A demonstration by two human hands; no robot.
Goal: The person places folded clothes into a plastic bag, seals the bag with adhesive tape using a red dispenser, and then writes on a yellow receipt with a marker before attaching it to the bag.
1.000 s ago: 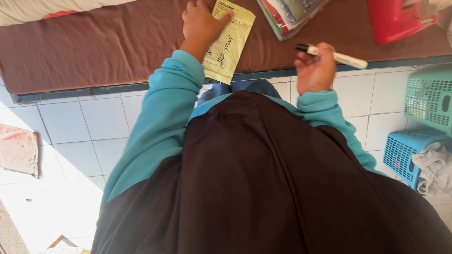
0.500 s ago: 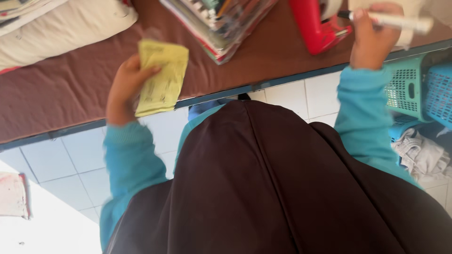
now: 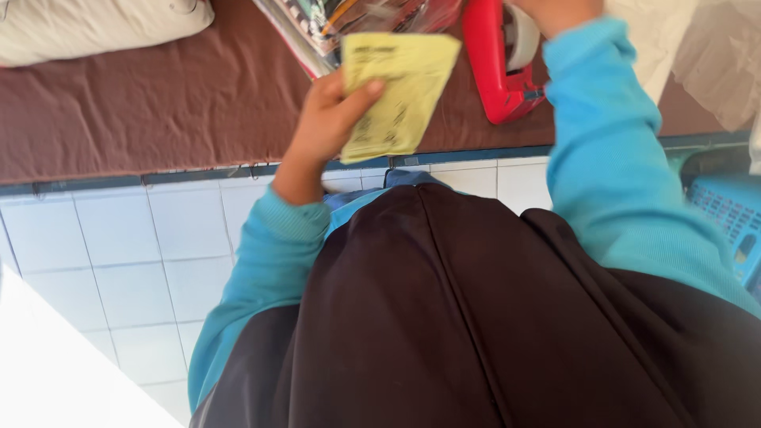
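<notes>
My left hand [image 3: 329, 119] is clamped on a flat yellow printed paper packet [image 3: 396, 95], thumb across its front, held up just over the near edge of the brown cloth-covered table [image 3: 158, 103]. My right hand [image 3: 555, 9] reaches past the red plastic tape dispenser [image 3: 495, 67], mostly out of frame, so its grip can't be told; a stack of books in clear plastic [image 3: 349, 20] lies behind the packet.

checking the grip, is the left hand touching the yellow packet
Touching: the head view shows the left hand with its thumb pressed on the yellow packet.
</notes>
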